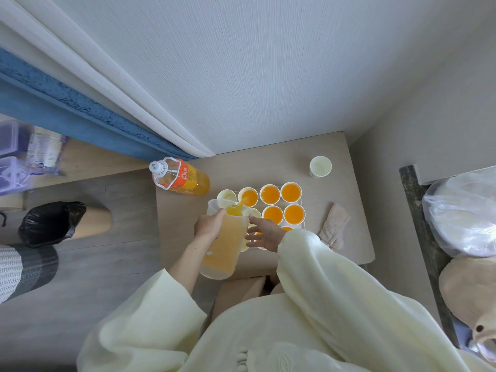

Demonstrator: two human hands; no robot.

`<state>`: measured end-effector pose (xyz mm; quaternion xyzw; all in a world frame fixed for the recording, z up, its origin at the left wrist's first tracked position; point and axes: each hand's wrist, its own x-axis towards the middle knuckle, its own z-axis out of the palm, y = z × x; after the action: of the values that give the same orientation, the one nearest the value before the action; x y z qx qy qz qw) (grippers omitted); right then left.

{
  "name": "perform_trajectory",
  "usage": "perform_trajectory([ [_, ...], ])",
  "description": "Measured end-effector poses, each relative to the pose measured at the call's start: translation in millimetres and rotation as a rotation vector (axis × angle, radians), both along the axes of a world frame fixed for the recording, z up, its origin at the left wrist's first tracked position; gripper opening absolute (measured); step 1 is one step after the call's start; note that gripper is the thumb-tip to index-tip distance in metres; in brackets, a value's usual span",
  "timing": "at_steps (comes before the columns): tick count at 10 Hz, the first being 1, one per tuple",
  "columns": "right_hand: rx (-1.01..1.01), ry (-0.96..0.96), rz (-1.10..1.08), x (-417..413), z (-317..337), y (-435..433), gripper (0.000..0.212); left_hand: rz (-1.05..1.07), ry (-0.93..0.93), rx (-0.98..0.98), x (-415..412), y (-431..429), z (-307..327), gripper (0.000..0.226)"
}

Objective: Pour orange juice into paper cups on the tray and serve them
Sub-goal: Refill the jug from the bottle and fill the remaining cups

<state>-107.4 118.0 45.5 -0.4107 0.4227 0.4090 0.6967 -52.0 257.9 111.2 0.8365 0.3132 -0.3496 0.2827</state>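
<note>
Left hand [208, 226]: fingers wrapped round the upper wall of a clear pitcher [224, 245], firm hold. Pitcher tipped forward, spout away from the grip, about half full of orange juice

Thin stream of juice [239, 204] leaves the spout and lands in a paper cup [248, 197] just beyond the grip, second from the left in the far row of the tray [304, 226]. That cup is part full

Right hand [264, 234]: fingers straight and spread, holding nothing, palm turned toward the pitcher just beside it. Cannot tell if the fingertips touch the wall. It hovers over the near cups on the tray and hides some of them

Beyond and right of the grip: four filled cups [270, 194] in two rows. Left of the cup being filled: an empty cup [226, 195]

Beyond and left of the grip: orange juice bottle [182, 177], capped, on the table [268, 167]. Far right, well apart from the tray: a lone empty cup [320, 166]. Right of the tray: a crumpled cloth [334, 225]
</note>
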Motion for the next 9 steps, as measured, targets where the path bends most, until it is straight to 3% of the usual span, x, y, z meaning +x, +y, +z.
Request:
perform_trajectory([
  [9,0.003,0.005,-0.031,-0.5,-5.1,0.7,0.049,0.011,0.013,0.004,1.3,-0.2,0.9,0.043],
])
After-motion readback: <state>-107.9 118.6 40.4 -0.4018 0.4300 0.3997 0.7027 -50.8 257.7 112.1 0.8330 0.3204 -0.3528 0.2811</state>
